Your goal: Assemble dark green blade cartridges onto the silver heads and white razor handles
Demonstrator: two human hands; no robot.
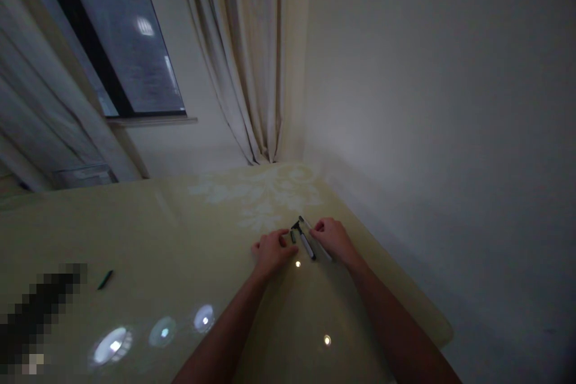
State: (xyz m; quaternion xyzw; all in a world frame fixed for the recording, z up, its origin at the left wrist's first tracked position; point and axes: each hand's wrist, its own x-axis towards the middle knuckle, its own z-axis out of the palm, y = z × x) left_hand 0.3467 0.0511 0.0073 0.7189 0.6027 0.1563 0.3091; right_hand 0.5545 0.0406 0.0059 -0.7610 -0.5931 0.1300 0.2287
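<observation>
On the glossy table lies a slim grey-and-black handle with a dark T-shaped head, looking like a razor (308,246). A small dark strip (293,236) rests just left of it. My left hand (273,250) is down on the table beside this strip, thumb and fingers apart around its near side; I cannot see it gripping anything. My right hand (332,236) pinches a second slim light stick with a dark tip (304,221), slanting alongside the razor-like piece. Its exact kind is too small to tell.
Further left on the pale yellow table (202,264) sits a small dark green-edged piece (105,279). A pixelated dark shape covers the lower left. The wall (427,132) runs along the table's right side; curtains (256,60) and a window (126,30) are behind.
</observation>
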